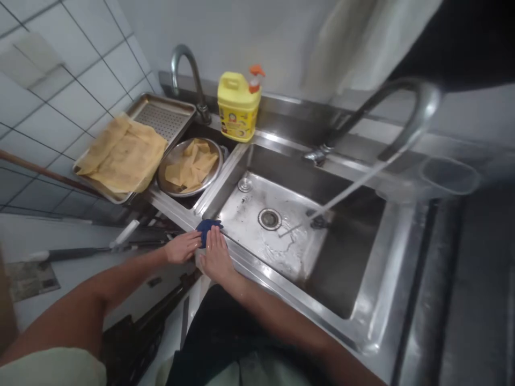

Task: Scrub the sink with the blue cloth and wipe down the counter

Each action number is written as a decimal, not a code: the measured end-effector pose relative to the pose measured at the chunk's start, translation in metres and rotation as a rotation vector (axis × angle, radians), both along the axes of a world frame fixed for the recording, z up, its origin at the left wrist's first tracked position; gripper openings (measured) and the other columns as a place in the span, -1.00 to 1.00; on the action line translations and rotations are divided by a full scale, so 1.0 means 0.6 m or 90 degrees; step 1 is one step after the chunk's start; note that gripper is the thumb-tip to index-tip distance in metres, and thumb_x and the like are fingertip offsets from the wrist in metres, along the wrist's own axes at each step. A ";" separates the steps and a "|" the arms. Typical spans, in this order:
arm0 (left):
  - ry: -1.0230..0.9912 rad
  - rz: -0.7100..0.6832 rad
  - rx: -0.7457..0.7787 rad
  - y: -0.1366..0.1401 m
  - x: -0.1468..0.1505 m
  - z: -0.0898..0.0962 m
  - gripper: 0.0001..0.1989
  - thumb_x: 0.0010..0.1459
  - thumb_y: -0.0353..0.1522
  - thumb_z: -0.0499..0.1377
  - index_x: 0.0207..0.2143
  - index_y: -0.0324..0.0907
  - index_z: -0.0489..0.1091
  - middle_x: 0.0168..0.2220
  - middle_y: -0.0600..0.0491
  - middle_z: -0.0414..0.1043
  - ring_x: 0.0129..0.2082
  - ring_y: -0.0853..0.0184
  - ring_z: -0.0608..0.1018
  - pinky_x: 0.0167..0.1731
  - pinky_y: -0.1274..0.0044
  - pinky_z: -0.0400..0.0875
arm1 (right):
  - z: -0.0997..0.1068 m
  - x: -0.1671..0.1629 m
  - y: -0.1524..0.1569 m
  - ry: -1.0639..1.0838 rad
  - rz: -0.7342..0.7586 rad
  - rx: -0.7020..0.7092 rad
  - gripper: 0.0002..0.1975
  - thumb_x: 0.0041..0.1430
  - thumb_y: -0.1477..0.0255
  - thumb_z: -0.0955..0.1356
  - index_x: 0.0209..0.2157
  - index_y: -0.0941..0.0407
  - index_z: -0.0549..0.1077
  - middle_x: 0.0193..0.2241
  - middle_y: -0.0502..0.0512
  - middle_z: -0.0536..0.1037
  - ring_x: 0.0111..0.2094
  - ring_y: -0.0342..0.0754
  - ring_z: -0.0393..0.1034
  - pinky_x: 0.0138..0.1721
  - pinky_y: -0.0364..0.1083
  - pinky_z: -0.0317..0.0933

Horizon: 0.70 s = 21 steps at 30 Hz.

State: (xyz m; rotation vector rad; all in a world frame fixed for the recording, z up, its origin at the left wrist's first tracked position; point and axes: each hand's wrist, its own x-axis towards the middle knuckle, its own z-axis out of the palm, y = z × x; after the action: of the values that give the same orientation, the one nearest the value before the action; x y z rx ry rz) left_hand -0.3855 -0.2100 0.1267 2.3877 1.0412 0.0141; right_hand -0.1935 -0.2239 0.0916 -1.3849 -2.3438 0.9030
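Observation:
A dark blue cloth [206, 229] lies bunched on the front steel rim of the sink [261, 268], at its left corner. My left hand [183, 247] reaches in from the left, its fingers bent and closed on the cloth's near side. Over the cloth's right part my right hand [217, 256] rests with its fingers stretched out flat. Water runs from the right faucet [414, 123] in a thin stream into the sink basin, landing right of the drain [269, 219].
A yellow jug [238, 110] with an orange pump stands behind the sink. To its left are another faucet [189, 69], a metal bowl [219, 166] with tan sheets, and a tray [120, 198] under larger tan sheets. A clear container [446, 179] sits at right.

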 end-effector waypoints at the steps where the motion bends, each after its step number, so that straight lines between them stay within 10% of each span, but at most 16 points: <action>1: 0.007 -0.011 -0.001 0.015 -0.025 0.001 -0.63 0.10 -0.46 -0.02 -0.03 -0.28 0.32 0.00 -0.17 0.32 0.20 0.20 0.15 0.22 0.30 -0.05 | 0.001 -0.021 0.013 -0.002 0.011 -0.007 -0.26 0.11 0.18 0.10 0.26 0.27 -0.11 0.22 0.07 -0.46 0.33 0.01 -0.61 0.40 0.07 -0.29; 9: -0.047 -0.107 -0.028 0.164 -0.098 -0.006 -0.65 0.17 -0.37 -0.01 -0.01 -0.22 0.32 0.00 -0.12 0.34 0.18 0.23 0.21 0.22 0.36 -0.04 | -0.017 -0.099 0.104 -0.022 -0.059 -0.038 -0.27 0.07 0.32 0.11 0.27 0.23 -0.17 0.22 0.05 -0.46 0.34 0.00 -0.56 0.39 0.10 -0.19; 21: -0.005 -0.026 0.161 0.429 0.043 -0.061 -0.67 0.26 -0.36 -0.11 -0.04 -0.31 0.30 -0.02 -0.14 0.30 0.09 0.26 0.26 0.15 0.39 0.06 | -0.068 -0.012 0.411 0.208 -0.208 -0.157 -0.24 -0.05 0.60 0.06 0.26 0.25 -0.14 0.23 -0.04 -0.37 0.34 -0.24 -0.56 0.46 -0.02 -0.44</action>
State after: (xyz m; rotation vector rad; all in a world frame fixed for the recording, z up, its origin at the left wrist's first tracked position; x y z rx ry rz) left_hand -0.3600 0.0477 0.0901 2.6328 1.0408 0.1485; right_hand -0.2005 0.0230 0.0507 -1.5189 -1.7511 1.2374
